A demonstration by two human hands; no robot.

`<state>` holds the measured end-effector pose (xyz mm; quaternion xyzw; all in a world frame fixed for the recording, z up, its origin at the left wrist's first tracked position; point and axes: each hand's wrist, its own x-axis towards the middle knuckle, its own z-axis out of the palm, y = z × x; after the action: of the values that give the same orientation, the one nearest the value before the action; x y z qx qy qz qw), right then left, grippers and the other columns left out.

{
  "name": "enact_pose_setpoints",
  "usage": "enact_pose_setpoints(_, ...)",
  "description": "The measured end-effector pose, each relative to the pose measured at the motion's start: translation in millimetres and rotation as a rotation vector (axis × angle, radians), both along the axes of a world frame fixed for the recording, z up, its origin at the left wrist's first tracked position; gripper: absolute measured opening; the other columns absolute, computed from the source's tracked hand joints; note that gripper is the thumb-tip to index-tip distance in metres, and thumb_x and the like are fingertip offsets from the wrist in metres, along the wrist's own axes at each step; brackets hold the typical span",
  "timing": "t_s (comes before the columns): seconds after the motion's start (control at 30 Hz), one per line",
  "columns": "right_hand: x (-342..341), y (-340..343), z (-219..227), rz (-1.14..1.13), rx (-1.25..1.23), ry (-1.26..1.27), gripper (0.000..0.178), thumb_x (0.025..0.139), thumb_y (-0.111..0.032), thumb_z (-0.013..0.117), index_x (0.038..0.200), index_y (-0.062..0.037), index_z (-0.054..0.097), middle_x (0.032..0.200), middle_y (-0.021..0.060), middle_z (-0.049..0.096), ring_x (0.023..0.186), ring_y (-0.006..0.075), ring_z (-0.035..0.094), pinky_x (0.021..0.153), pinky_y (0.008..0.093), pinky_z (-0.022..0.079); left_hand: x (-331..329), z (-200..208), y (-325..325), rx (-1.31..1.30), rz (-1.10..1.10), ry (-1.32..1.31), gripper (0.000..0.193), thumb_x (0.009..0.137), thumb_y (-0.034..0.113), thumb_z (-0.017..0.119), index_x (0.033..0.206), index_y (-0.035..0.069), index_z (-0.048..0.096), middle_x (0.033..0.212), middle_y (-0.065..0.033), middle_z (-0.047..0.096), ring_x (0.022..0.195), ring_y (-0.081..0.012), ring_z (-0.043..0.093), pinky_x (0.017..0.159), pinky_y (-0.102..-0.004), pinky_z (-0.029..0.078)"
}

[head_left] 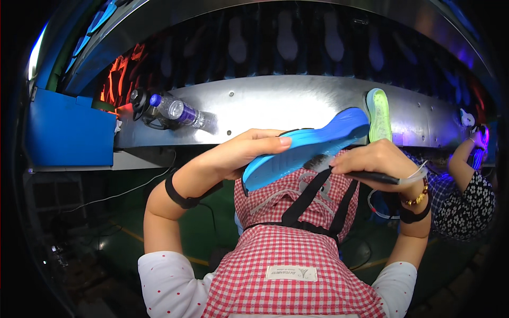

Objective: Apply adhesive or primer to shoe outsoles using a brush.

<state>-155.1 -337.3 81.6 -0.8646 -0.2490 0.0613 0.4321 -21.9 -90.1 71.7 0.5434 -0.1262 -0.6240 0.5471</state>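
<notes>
**A:** What is the worker holding at the conveyor?

**B:** A blue shoe sole (305,148), gripped in the left hand (241,153). The fingers are curled around its near end, with the thumb laid flat along its upper edge, and the sole slants up to the right, its far tip in front of the metal panel (297,106).

**A:** And the other hand?

**B:** The right hand (379,159) is closed on a dark-handled brush (366,175), fingers wrapped tight around the handle. The bristle end meets the underside of the sole near its middle. A beaded bracelet (416,199) and a black wristband (416,216) sit on that wrist.

**A:** What lies around them?

**B:** A pale green sole (379,114) stands upright against the panel, just beside the blue one's tip. A clear plastic bottle with a purple cap (177,111) lies on its side at the panel's left end, next to a blue box (69,130). The worker wears a red-and-white checked apron (286,249) with black straps over white dotted sleeves.

**A:** Anyone else in shot?

**B:** At the right edge, a second person in a dark flowered sleeve (472,199) reaches up toward the belt; how that hand's fingers are set cannot be told.
</notes>
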Motion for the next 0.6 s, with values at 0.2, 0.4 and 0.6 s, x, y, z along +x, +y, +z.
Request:
enact_pose_setpoints(0.2,1.5,16.9,12.4,-0.186,0.449,0.276,0.027,0.073,-0.003,0.065,0.101,0.0007,0.063,0.087,0.0125,0.066,0.076,0.0196,0.065,0.064,0.0279,0.05,-11.3,-27.2,-3.9,-0.224,0.268,0.264,0.059,0.087,0.034,0.047,0.131,-0.003,0.03,0.118,-0.0211,0.05,0.1,-0.0275,0.057,0.084,-0.0351,0.048)
enact_pose_setpoints(0.4,19.0,-13.5,-38.7,-0.691,0.682,0.193,0.019,0.079,-0.007,0.06,0.097,-0.0007,0.065,0.073,0.0036,0.063,0.045,0.0026,0.046,0.041,0.0136,0.036,-13.9,-42.8,-8.9,-0.376,0.422,0.45,0.052,0.088,0.029,0.048,0.126,-0.004,0.036,0.111,-0.021,0.054,0.096,-0.0246,0.06,0.08,-0.037,0.052)
enact_pose_setpoints(0.6,33.7,32.4,-77.9,-0.987,0.296,-0.529,0.021,0.076,0.0,0.062,0.097,0.0018,0.063,0.087,0.0118,0.066,0.078,0.0184,0.063,0.073,0.0279,0.048,-13.9,-51.6,-15.9,-0.381,0.482,0.428,0.051,0.087,0.027,0.05,0.125,-0.004,0.037,0.113,-0.018,0.055,0.097,-0.0235,0.059,0.084,-0.0365,0.05)
